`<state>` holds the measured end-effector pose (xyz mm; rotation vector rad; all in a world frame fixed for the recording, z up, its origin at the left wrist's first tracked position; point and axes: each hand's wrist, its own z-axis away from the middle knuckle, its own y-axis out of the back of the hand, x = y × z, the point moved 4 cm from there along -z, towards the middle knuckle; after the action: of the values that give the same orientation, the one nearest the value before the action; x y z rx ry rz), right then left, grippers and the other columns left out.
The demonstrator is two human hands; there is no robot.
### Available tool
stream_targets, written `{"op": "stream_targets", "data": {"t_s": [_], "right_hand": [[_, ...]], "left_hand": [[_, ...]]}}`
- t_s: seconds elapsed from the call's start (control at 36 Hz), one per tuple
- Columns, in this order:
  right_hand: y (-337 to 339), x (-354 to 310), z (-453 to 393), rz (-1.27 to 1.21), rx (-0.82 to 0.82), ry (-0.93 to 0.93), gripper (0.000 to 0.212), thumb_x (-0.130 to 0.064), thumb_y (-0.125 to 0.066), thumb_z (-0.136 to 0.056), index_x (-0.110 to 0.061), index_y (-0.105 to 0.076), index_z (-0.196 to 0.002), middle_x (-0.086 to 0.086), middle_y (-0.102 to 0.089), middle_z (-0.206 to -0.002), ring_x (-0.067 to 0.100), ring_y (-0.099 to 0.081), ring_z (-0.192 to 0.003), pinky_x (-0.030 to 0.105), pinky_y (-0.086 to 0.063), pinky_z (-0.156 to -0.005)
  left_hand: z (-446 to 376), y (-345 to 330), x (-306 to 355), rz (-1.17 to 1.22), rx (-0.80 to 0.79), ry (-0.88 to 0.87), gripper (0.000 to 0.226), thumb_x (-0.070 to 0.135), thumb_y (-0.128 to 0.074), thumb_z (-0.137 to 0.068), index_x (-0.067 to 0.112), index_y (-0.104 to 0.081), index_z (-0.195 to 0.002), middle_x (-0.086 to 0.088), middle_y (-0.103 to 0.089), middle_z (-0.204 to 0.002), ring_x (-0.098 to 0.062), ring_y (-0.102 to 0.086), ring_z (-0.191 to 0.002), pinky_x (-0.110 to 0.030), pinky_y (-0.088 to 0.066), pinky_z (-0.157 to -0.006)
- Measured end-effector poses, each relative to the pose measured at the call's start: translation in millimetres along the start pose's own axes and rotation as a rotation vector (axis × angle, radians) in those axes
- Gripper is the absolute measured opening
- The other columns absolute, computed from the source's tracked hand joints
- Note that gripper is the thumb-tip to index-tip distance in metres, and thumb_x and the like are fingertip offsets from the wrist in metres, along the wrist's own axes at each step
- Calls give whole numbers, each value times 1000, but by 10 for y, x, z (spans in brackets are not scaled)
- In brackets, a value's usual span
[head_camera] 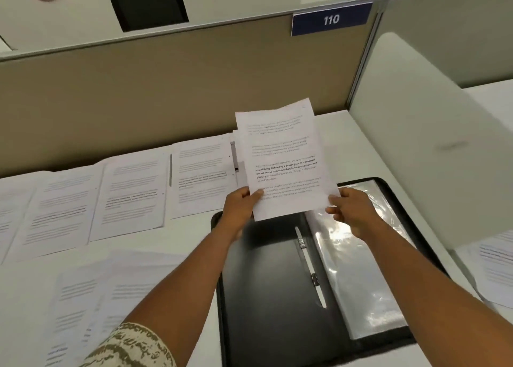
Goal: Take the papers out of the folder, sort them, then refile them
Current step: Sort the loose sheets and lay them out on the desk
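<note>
Both hands, left hand (241, 203) and right hand (350, 207), pinch a printed sheet (286, 158) upright above the open folder (277, 283), sorted piles at nine o'clock.

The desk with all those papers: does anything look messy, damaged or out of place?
Nothing looks damaged. The held sheet is tilted between the left hand and right hand, above the open black folder. Papers lie in overlapping rows.

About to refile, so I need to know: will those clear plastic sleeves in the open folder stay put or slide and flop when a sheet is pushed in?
The plastic sleeves look glossy, so probably slippery. They seem thin and wrinkled, likely floppy. The black folder lies flat, probably steady.
</note>
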<state>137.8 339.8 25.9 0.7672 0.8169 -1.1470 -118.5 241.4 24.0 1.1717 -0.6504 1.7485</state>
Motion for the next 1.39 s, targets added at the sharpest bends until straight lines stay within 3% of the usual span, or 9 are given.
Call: {"op": "stream_targets", "data": {"t_s": [0.19, 0.39, 0.53, 0.67, 0.78, 0.94, 1.11, 1.22, 1.39], "right_hand": [[500, -14, -519, -9, 93, 0, 18, -1, -58, -94, 8, -66, -107, 11, -68, -96, 18, -62, -66, 27, -52, -57], [863, -115, -1025, 96, 188, 21, 14, -3, -56, -94, -4, -69, -91, 14, -72, -92, 20, -63, -63, 31, -54, -63], [1029, -251, -1335, 209, 295, 44, 15, -3, -53, -95, -4, -69, -94, 9, -71, -87, 19, -66, -63, 38, -61, -67], [1099, -374, -1603, 387, 323, 72, 12, -6, -54, -95, -6, -65, -99, 5, -69, -83, 26, -72, -73, 43, -61, -79], [1106, -386, -1702, 617, 359, 108, 29, -7, -52, -93, -1, -67, -117, 18, -69, -117, 36, -64, -105, 39, -52, -95], [1041, -284, -1706, 734, 363, 117, 21, -1, -49, -91, 4, -63, -106, 20, -68, -104, 36, -62, -93, 33, -45, -76], [844, -280, -1643, 1088, 395, 348, 55, -12, -57, -93, -5, -43, -146, 25, -43, -140, 45, -46, -118, 48, -45, -91], [611, -199, -1631, 1208, 293, 497, 53, -6, -61, -88, -6, -53, -140, 24, -44, -147, 47, -46, -124, 52, -46, -90], [396, -81, -1638, 1286, 116, 370, 46, -24, -50, -98, -12, -47, -142, 16, -39, -150, 38, -41, -128, 46, -43, -100]], "left_hand": [[-334, -662, 141, -16, -25, -2, 4, 25, -66, -96, 24, -69, -98, 5, -73, -105, -18, -69, -99, -39, -58, -91], [-648, -1219, 120, -63, 10, 28, 15, 21, -57, -99, 13, -69, -103, -4, -73, -99, -15, -67, -67, -25, -53, -58], [-974, -1453, 99, -206, 62, -45, 4, 25, -66, -92, 21, -67, -93, 0, -72, -89, -20, -69, -83, -33, -57, -78], [-1205, -1596, 137, -442, 45, -186, 29, 26, -65, -94, 15, -61, -120, 11, -59, -79, -12, -59, -80, -27, -51, -81], [-1307, -1688, 112, -582, 15, -237, 41, 25, -64, -95, 17, -54, -134, 13, -58, -75, -12, -59, -78, -28, -51, -79], [-1389, -1762, 56, -891, 61, -407, 54, 33, -64, -94, 18, -47, -143, -6, -57, -125, -24, -46, -120, -40, -47, -97], [-1374, -1817, -24, -1154, -33, -594, 32, 20, -58, -95, 22, -67, -126, -2, -58, -133, -28, -44, -119, -37, -38, -96], [-1358, -1824, -71, -1180, -8, -621, 30, 12, -56, -94, 21, -73, -117, -3, -64, -120, -28, -49, -109, -35, -40, -86], [-1328, -1860, -57, -1171, -42, -637, 23, 24, -57, -96, 15, -72, -110, -3, -63, -111, -26, -48, -107, -36, -43, -86]]}}
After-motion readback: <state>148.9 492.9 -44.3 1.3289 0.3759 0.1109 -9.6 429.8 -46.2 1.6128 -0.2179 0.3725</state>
